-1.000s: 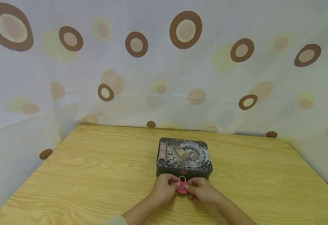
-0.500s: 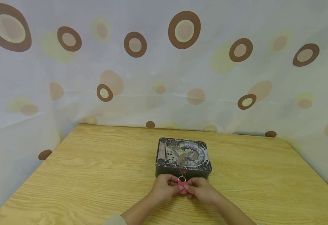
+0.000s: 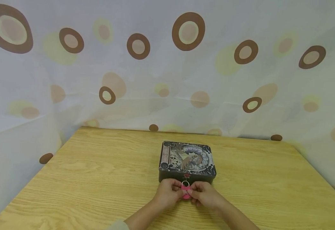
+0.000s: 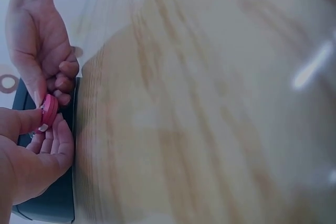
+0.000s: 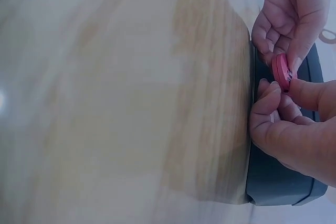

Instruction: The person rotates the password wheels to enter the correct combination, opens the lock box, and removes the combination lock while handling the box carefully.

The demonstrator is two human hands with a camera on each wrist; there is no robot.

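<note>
A pink combination padlock [image 3: 186, 195] with a silver shackle is at the front of a dark tin box [image 3: 187, 159] with a patterned lid. My left hand [image 3: 167, 193] pinches the padlock's left side between thumb and fingers. From the right, my right hand [image 3: 207, 193] pinches its other side, and both thumbs lie on the dial face. The shackle stands up near the red clasp [image 3: 186, 175] on the box front; whether it passes through the clasp is too small to tell. In the left wrist view the padlock [image 4: 49, 111] shows edge-on between the hands.
The box stands on a wood-grain table [image 3: 104, 172]. Behind the table hangs a pale curtain [image 3: 161, 70] printed with brown and yellow circles.
My left thumb has moved right across the padlock's face, covering more of its dials. Both hands keep their grip in nearly the same place, and the box stays put.
</note>
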